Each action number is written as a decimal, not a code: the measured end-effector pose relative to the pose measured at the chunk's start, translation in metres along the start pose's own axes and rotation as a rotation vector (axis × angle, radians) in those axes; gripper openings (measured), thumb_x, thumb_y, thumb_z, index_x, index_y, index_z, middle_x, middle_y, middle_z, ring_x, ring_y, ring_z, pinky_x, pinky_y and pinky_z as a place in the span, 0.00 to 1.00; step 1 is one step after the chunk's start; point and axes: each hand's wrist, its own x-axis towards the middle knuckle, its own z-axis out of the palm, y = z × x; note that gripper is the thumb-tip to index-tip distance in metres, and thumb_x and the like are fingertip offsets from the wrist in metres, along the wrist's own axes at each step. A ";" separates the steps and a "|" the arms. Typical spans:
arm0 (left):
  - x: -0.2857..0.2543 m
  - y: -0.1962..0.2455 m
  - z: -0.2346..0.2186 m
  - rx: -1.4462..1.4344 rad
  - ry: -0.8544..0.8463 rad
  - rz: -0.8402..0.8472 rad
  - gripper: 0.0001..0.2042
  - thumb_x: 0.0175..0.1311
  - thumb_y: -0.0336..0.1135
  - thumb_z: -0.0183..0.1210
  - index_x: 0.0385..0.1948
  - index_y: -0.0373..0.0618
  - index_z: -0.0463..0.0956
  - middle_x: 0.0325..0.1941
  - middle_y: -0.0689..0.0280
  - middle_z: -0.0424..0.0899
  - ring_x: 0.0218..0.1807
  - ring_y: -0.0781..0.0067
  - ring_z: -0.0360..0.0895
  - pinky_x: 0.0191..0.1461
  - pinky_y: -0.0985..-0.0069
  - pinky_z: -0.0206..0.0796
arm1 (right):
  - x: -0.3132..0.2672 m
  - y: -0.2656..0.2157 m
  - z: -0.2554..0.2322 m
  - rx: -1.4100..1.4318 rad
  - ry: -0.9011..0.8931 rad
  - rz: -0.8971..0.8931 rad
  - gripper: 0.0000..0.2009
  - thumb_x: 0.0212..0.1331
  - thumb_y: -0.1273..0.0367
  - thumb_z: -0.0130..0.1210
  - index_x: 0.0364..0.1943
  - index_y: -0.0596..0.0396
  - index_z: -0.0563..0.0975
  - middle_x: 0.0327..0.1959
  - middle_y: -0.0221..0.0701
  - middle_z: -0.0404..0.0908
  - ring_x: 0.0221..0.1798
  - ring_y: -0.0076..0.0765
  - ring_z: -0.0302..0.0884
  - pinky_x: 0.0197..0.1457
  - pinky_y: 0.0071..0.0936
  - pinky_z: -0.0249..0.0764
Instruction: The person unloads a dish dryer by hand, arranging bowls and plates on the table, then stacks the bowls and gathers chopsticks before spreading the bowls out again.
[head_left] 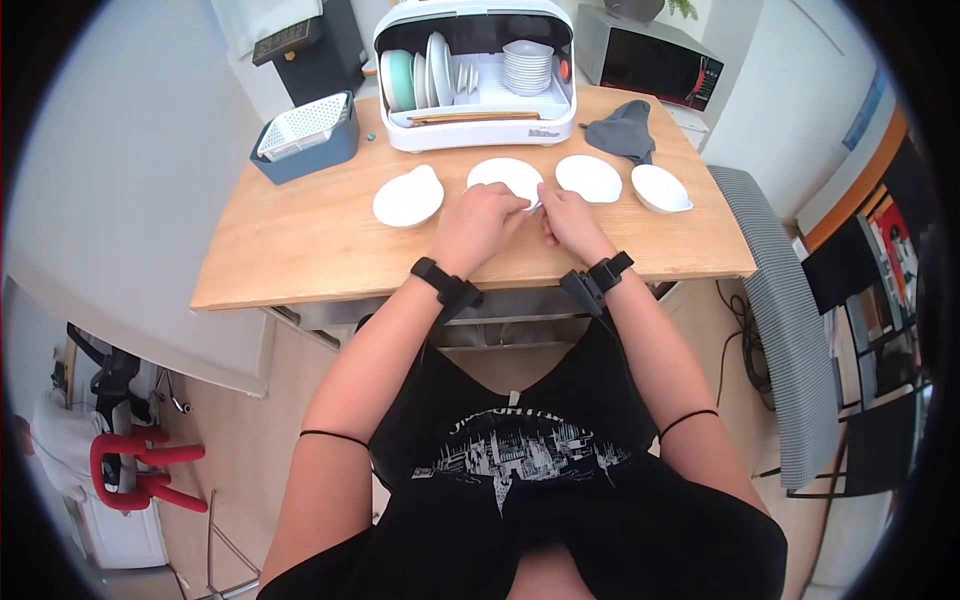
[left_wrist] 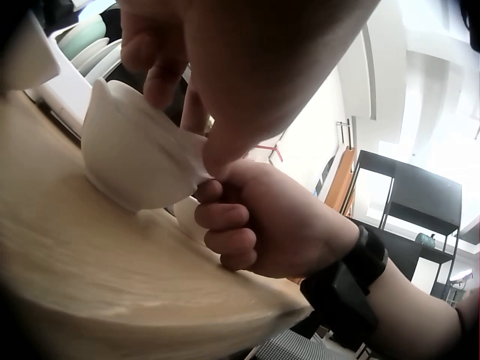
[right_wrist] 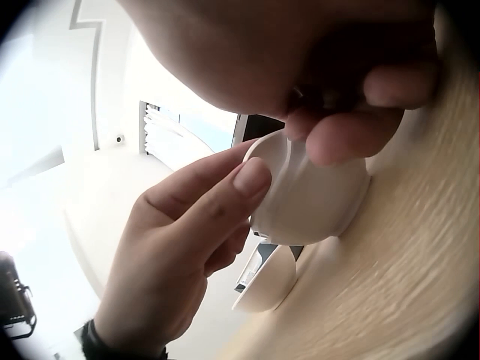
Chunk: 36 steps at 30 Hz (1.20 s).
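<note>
A white bowl with a small pointed lip stands on the table in front of me. My left hand pinches its near rim; in the right wrist view the left thumb lies on the outer wall of the bowl. On the lip side, my right hand grips the bowl's edge between thumb and curled fingers, close against the left fingertips. Similar lipped bowls flank it: one on the left and two on the right, a nearer one and a farther one.
Behind the bowls stands a white dish cabinet, lid raised, holding plates, stacked small dishes and chopsticks. A blue basin with a white strainer is at the back left. A grey cloth lies at the right, near a microwave.
</note>
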 end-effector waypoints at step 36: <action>-0.114 -0.023 -0.034 -0.149 0.237 -0.094 0.12 0.64 0.18 0.69 0.47 0.41 0.90 0.46 0.61 0.89 0.42 0.66 0.87 0.41 0.72 0.79 | -0.097 0.004 -0.043 0.134 0.196 0.165 0.28 0.83 0.46 0.49 0.29 0.52 0.78 0.18 0.25 0.78 0.16 0.19 0.73 0.19 0.17 0.62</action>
